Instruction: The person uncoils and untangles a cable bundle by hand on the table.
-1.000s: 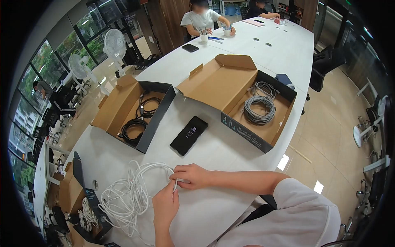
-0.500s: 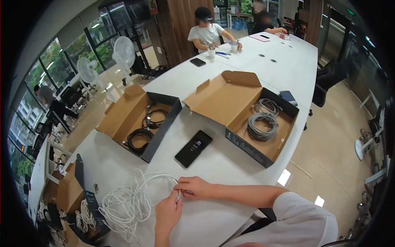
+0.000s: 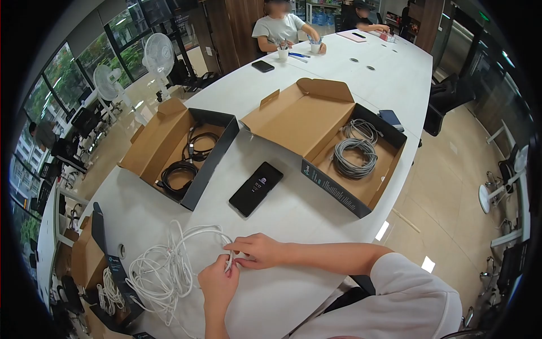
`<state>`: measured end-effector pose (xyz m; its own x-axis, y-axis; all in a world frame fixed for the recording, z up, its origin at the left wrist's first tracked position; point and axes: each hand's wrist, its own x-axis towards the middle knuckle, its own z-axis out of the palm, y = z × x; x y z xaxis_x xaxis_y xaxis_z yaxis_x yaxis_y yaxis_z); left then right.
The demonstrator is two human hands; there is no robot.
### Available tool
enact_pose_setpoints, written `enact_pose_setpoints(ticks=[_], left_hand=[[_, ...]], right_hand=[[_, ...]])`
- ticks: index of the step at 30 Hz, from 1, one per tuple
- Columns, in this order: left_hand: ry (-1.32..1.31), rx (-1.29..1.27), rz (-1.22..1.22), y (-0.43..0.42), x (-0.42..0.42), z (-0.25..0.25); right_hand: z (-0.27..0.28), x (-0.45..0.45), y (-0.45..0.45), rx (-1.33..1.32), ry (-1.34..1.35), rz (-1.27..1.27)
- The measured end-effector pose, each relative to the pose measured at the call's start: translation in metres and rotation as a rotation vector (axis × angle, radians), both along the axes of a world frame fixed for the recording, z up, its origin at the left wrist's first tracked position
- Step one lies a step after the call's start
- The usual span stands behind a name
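A: Head view, quick: what's the L hand (image 3: 218, 285) doing?
B: Fingers curled round a white cable (image 3: 164, 271), near where it loops down, thumb up top.
A: And the R hand (image 3: 257, 251)?
B: Comes in from the R, just above the L. Index tip on the same cable, thumb just below; can't tell if it's a real pinch or only a touch.
A: Where's the rest of the cable?
B: On the tabletop (image 3: 316, 212), L of both hands, in a loose tangle. A few strands arc over to the fingers.
A: Anything nearby?
B: Dark phone (image 3: 256, 189), screen up w/ the time lit, beyond the hands. Past it, 2 open boxes: L box (image 3: 213, 169) w/ black cables (image 3: 179, 176), R box (image 3: 334, 189) w/ gray coils (image 3: 354, 158). Lids folded back on both.
A: Lower L?
B: 3rd open box (image 3: 121, 270), w/ white bundles (image 3: 113, 291) inside, just beside the tangle.
A: Far end?
B: Blue notebook (image 3: 390, 120) by the R box, another phone (image 3: 263, 66) on the far L edge, and a person in a white top (image 3: 279, 28) seated w/ hands near a pen cup (image 3: 315, 48).
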<state>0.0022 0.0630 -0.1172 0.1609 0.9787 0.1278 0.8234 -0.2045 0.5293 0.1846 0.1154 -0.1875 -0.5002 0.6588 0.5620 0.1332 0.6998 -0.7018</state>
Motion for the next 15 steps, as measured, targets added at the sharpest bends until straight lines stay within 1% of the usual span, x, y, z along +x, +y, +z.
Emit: enact_pose_setpoints(ticks=[9, 15], left_hand=[[-0.009, 0.005, 0.007, 0.000, -0.001, -0.001], [0.034, 0.047, 0.010, 0.000, -0.005, -0.010]], right_hand=[[0.000, 0.000, 0.002, 0.024, 0.000, -0.009], [-0.004, 0.000, 0.003, 0.025, -0.007, -0.003]])
